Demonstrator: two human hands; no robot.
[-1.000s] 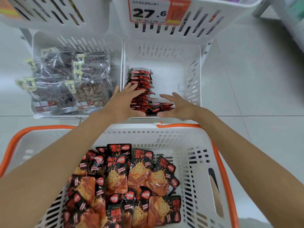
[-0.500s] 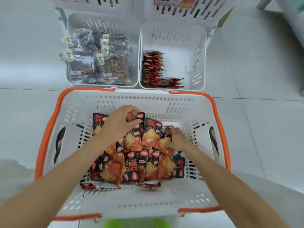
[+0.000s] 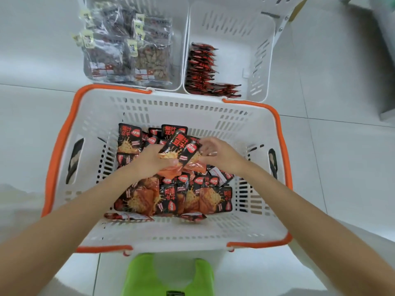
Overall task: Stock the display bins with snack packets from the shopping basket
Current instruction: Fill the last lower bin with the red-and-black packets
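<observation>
A white shopping basket [image 3: 171, 105] with orange rims stands below me, holding several black-and-orange snack packets [image 3: 177, 199]. My left hand [image 3: 149, 161] grips a small bunch of these packets [image 3: 181, 148] above the pile. Close on their right side is my right hand [image 3: 218, 154], fingers curled and touching the bunch. Beyond the basket, the right display bin [image 3: 260, 60] holds a row of the same packets [image 3: 201, 69] standing on edge along its left wall, with a few lying flat at its front.
The left display bin [image 3: 181, 39] is filled with clear bags of dark snacks [image 3: 128, 50]. A green stool [image 3: 168, 274] shows under the basket's near edge. Pale tiled floor surrounds everything. A grey shelf base [image 3: 386, 60] stands at the far right.
Both hands left the right display bin and dropped into the basket. My left hand has lifted a bunch of packets and my right hand has closed in beside it.
</observation>
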